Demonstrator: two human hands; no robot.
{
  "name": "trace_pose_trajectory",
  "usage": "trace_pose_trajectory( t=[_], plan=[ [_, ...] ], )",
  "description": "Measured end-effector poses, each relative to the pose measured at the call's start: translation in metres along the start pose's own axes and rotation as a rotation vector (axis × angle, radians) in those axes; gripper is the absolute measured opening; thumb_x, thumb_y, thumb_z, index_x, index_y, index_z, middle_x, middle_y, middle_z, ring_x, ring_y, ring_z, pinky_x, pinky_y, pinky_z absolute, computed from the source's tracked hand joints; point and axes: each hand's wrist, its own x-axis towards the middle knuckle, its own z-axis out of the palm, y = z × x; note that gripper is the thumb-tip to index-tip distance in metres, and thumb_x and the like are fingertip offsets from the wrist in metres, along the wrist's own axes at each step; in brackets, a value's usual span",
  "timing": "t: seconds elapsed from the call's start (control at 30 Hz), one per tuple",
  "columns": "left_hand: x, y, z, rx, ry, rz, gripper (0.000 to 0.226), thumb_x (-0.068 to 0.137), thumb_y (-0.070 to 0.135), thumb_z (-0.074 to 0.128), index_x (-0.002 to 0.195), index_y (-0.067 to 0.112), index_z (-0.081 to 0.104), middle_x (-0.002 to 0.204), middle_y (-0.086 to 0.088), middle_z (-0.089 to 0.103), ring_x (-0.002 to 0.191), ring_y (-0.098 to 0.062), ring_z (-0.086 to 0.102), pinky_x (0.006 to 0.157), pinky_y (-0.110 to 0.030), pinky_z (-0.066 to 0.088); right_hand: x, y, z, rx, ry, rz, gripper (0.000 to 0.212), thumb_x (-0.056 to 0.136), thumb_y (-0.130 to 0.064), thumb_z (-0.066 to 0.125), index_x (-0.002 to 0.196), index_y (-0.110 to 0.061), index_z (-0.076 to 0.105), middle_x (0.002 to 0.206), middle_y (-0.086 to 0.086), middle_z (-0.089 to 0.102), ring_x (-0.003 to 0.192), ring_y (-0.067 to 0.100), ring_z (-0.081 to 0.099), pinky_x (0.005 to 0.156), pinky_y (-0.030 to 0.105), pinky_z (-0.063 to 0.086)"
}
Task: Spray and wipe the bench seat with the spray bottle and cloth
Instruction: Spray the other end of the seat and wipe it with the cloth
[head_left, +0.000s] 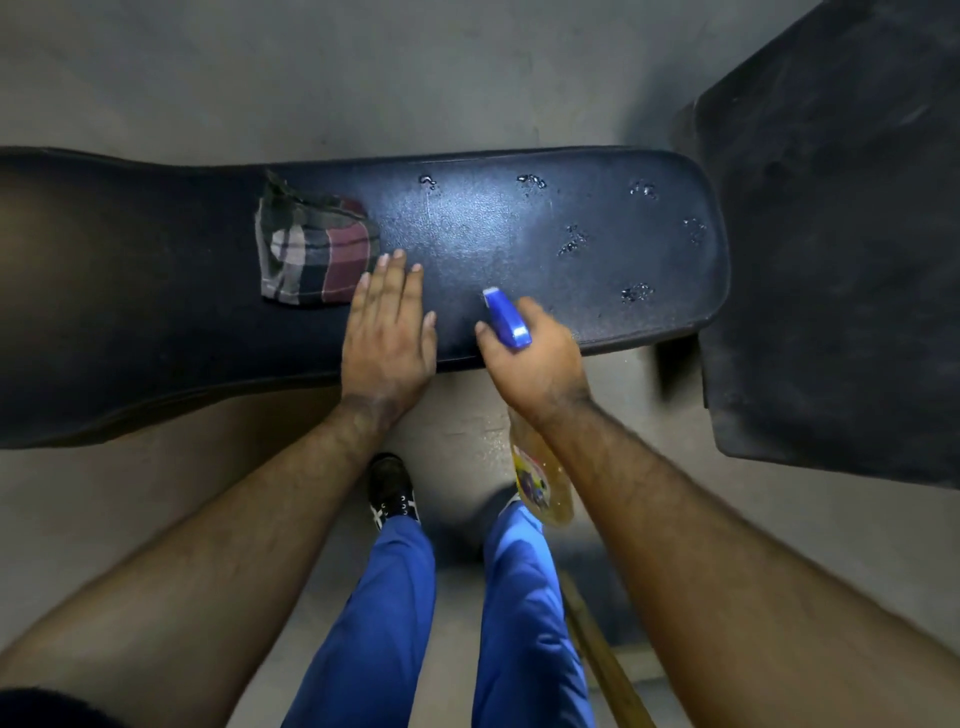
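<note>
The dark bench seat (156, 291) runs left to right across the view, with several wet spray spots on its right half. A folded plaid cloth (317, 249) lies on the seat left of centre. My left hand (389, 332) rests flat on the seat's near edge, fingers together, just right of the cloth and holding nothing. My right hand (535, 364) grips the spray bottle (540, 473); its blue nozzle points over the seat and its yellow body hangs below my wrist.
A second dark padded surface (831, 234) stands at the right, close to the seat's end. Grey concrete floor lies beyond and below the bench. My legs in blue trousers and a black shoe (392, 491) are beneath. A wooden stick (602, 660) lies by my right leg.
</note>
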Motion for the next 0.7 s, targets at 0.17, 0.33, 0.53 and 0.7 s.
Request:
trace_pose_trajectory(
  t=[0.17,0.33,0.53,0.7],
  plan=[
    [0.019,-0.027,-0.003,0.103,-0.03,-0.129,0.061,0.098,0.034,0.041,0.148,-0.001,0.034,0.157,-0.022,0.029,0.147,-0.035,0.025,0.122,-0.047,0.017,0.029,-0.039,0.008,-0.043,0.012,-0.003,0.027,0.093,-0.045,0.062,0.088,-0.02,0.054,0.086,0.007,0.063,0.095,0.036,0.063,0.074,0.035,0.043],
    [0.016,-0.036,0.008,0.132,-0.025,-0.093,0.061,0.101,0.035,0.037,0.15,-0.001,0.031,0.159,-0.02,0.025,0.149,-0.032,0.021,0.123,-0.044,0.01,0.045,-0.055,0.024,-0.127,0.01,0.058,0.027,0.093,-0.041,0.059,0.099,-0.016,0.066,0.098,0.011,0.071,0.099,0.036,0.067,0.076,0.033,0.048],
    [0.017,-0.039,-0.002,0.05,-0.051,-0.083,0.059,0.1,0.03,0.04,0.149,-0.002,0.033,0.159,-0.02,0.026,0.149,-0.031,0.021,0.123,-0.045,0.012,0.022,-0.049,0.031,-0.12,-0.039,0.031,0.03,0.091,-0.043,0.062,0.099,-0.014,0.062,0.099,0.013,0.07,0.097,0.038,0.065,0.082,0.038,0.05],
    [-0.01,-0.05,-0.022,0.026,-0.059,-0.088,0.056,0.098,0.024,0.04,0.148,-0.001,0.035,0.158,-0.022,0.027,0.148,-0.033,0.023,0.122,-0.045,0.015,-0.017,-0.036,0.046,-0.142,-0.1,-0.008,0.028,0.092,-0.043,0.063,0.098,-0.016,0.061,0.095,0.011,0.069,0.093,0.035,0.064,0.073,0.036,0.046]
  ],
)
